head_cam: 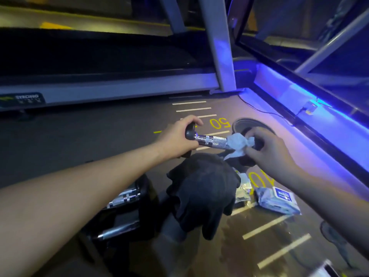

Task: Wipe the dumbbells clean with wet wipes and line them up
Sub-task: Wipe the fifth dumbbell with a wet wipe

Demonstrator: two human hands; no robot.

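Left hand [177,136] grips the dumbbell [211,141] by one end while right hand [273,148] pinches a wet wipe [237,144] against the other; rotating the bar should clean it all round

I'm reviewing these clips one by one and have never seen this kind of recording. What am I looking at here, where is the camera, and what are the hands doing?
There is no machine here: a person wears one camera on the head, looking forward and down, so both arms reach into the picture from below. The left hand grips one dark end of a dumbbell with a shiny metal handle. The right hand pinches a crumpled white wet wipe against the dumbbell's other end. On the gym floor, which is marked with white lines and yellow numbers, lie a pack of wipes, a dark cloth and more dumbbells near the left arm. A treadmill stands behind.
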